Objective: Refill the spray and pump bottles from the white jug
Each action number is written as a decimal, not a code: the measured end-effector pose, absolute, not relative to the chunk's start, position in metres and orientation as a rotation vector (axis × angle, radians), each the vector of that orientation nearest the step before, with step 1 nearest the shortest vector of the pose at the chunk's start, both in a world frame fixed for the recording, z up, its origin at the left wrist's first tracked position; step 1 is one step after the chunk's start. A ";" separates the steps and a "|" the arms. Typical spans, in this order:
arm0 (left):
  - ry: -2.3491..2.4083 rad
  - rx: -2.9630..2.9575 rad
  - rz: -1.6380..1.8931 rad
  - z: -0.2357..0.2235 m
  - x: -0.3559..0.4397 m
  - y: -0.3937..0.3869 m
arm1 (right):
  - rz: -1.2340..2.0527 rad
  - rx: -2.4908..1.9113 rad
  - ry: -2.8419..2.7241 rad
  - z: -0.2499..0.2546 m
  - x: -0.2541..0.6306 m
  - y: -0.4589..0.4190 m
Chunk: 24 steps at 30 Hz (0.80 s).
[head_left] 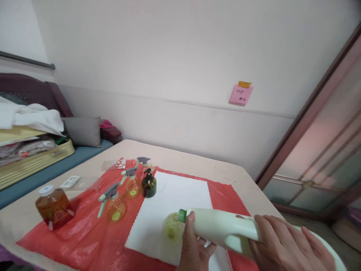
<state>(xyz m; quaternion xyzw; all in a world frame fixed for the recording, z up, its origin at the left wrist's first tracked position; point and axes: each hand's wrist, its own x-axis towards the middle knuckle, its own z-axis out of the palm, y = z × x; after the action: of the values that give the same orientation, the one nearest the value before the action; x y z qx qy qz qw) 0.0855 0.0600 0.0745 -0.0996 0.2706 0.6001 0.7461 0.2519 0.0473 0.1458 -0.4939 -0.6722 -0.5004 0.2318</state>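
Observation:
A large pale green jug (217, 223) lies nearly level in the air, its green neck (182, 215) pointing left. My right hand (290, 241) is wrapped round its handle end. Near the neck, my left hand (193, 244) grips the jug, thumb on the front and fingers partly hidden beneath. The green neck meets the mouth of a clear yellowish round bottle (172, 228) with no spray head on it. That bottle stands on a white cloth (180, 188); whether liquid is flowing I cannot tell.
Amber spray bottles (116, 207) with grey triggers and a dark green pump bottle (149, 185) stand left of the cloth on red plastic sheeting (93, 241). A jar of amber liquid (55, 207) is at the far left. A pink note (241, 94) is taped to the wall.

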 end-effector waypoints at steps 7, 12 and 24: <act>0.602 -0.212 1.323 0.078 0.085 0.060 | -1.376 -1.350 -1.825 0.148 0.250 0.049; 0.606 -0.214 1.308 0.080 0.085 0.060 | -1.369 -1.342 -1.837 0.150 0.249 0.048; 0.578 -0.193 1.323 0.075 0.085 0.060 | -1.346 -1.371 -1.845 0.148 0.249 0.046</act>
<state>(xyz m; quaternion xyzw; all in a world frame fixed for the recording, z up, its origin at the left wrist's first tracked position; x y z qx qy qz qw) 0.0850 0.0601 0.0747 -0.0883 0.2641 0.6047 0.7462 0.2490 0.0463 0.1480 -0.5001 -0.6729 -0.4910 0.2368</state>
